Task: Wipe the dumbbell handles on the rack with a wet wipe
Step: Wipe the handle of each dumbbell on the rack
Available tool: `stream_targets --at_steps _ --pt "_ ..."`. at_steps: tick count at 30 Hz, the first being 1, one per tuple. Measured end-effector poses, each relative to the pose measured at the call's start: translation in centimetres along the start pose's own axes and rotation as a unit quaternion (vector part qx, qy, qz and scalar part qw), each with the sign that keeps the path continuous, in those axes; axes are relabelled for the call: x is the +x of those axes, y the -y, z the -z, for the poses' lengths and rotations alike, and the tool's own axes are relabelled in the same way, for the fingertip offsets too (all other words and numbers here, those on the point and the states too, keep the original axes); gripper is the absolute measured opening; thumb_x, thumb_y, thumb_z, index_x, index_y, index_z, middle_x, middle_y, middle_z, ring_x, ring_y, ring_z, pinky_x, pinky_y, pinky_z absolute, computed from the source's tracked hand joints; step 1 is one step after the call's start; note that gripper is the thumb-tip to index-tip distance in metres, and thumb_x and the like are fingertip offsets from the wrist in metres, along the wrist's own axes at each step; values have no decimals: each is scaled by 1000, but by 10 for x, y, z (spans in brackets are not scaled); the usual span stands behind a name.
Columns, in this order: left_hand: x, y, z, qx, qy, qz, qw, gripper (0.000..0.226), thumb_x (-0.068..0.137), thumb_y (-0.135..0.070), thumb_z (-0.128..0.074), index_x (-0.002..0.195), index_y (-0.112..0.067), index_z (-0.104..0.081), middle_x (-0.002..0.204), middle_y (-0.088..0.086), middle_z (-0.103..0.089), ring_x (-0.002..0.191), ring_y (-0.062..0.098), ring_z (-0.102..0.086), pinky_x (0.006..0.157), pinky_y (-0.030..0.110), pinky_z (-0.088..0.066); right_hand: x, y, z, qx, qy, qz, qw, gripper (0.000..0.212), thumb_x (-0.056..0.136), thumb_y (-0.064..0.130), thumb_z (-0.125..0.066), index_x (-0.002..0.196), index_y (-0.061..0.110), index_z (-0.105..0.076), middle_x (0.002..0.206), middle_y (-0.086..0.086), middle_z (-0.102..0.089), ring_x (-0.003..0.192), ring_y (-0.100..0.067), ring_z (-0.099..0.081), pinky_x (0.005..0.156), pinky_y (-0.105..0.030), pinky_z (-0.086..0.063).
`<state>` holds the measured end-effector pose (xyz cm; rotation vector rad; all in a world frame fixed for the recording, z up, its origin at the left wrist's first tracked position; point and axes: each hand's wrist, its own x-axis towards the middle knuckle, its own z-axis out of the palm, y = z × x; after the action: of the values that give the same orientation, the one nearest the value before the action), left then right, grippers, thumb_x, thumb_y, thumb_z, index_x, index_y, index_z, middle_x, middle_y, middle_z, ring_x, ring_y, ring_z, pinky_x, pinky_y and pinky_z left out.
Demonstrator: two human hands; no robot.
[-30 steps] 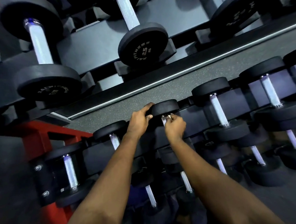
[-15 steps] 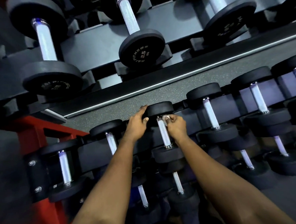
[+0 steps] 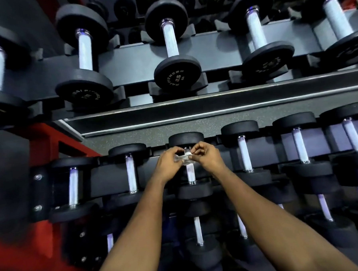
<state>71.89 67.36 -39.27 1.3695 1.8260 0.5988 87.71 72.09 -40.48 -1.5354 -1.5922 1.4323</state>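
Note:
A small white wet wipe (image 3: 183, 157) is stretched between both hands in front of the upper end of a pale knurled dumbbell handle (image 3: 190, 173) on the middle rack row. My left hand (image 3: 168, 163) pinches the wipe's left end. My right hand (image 3: 206, 156) pinches its right end. That dumbbell's far black head (image 3: 186, 138) shows just above the hands, and its near head (image 3: 194, 191) lies below them. The wipe partly hides the top of the handle.
Neighbouring dumbbells flank it, one with its handle on the left (image 3: 131, 173), another on the right (image 3: 244, 155). A top rack row holds bigger dumbbells, one marked 2.5 (image 3: 177, 73). A lower row sits beneath my forearms. A red frame (image 3: 39, 142) stands at left.
My left hand has left the dumbbell's far head and now pinches the wipe together with my right hand. The view has tilted upward, showing more of the top row.

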Motion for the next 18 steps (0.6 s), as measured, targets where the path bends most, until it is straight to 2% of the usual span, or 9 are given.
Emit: stream_targets --at_steps 3,6,7,9,12,13,15,16,18 --pt "-1 -1 -10 15 -8 30 999 17 84 -14 -74 84 -29 -66 88 0 -71 85 18 -63 71 28 -47 2 -2 8 5 16 12 1000 20 77 -8 -73 80 10 -66 75 1 -68 62 4 -60 64 -13 -49" --pt "-3 1 -20 21 -32 90 995 25 83 -11 -69 69 -28 -57 80 7 -70 82 27 -66 67 32 -47 5 -3 14 10 21 9 1000 19 81 -6 -71 81 13 -68 79 0 -71 70 -4 -65 70 -19 -52" --pt "-4 2 -23 16 -48 113 992 20 83 -11 -67 71 -25 -59 83 10 -71 85 30 -67 68 33 -49 7 -5 17 11 6 11 1000 18 82 -5 -69 84 13 -69 83 0 -72 74 -7 -66 73 -20 -52" --pt "-6 2 -30 3 -97 162 982 9 85 -12 -64 89 -19 -69 97 17 -72 95 34 -67 75 37 -51 11 -5 24 -10 -41 24 999 19 85 -6 -64 96 8 -70 93 -2 -71 83 -10 -65 78 -20 -52" --pt "-5 1 -43 11 -162 233 959 26 92 -5 -56 115 -5 -68 115 25 -67 109 41 -61 86 42 -48 22 -1 34 -73 -61 65 993 39 85 -6 -62 121 10 -64 118 -6 -66 109 -14 -60 101 -25 -46" --pt "-3 -1 -50 8 -176 252 952 27 93 -3 -55 117 -2 -66 116 27 -66 111 42 -60 88 43 -47 28 0 36 -98 -26 69 992 48 86 -6 -61 131 11 -58 133 -6 -59 124 -16 -54 108 -22 -37" --pt "4 -7 -63 -13 -194 279 940 24 95 -3 -54 116 1 -65 117 28 -65 112 43 -59 89 44 -47 39 2 39 -158 74 59 983 64 89 -5 -58 147 14 -41 156 -3 -35 143 -16 -32 112 -15 -20" --pt "8 -11 -68 -28 -199 286 937 24 96 -4 -54 116 2 -66 117 29 -65 112 43 -60 88 44 -46 43 3 40 -186 120 53 974 69 89 -5 -56 151 15 -33 160 -2 -24 146 -15 -24 111 -12 -15" --pt "19 -21 -79 -61 -207 295 931 25 98 -7 -52 117 3 -65 117 30 -64 111 44 -60 87 45 -46 51 -1 43 -216 172 55 960 74 89 -8 -52 154 16 -27 162 -1 -17 148 -13 -18 109 -8 -10"
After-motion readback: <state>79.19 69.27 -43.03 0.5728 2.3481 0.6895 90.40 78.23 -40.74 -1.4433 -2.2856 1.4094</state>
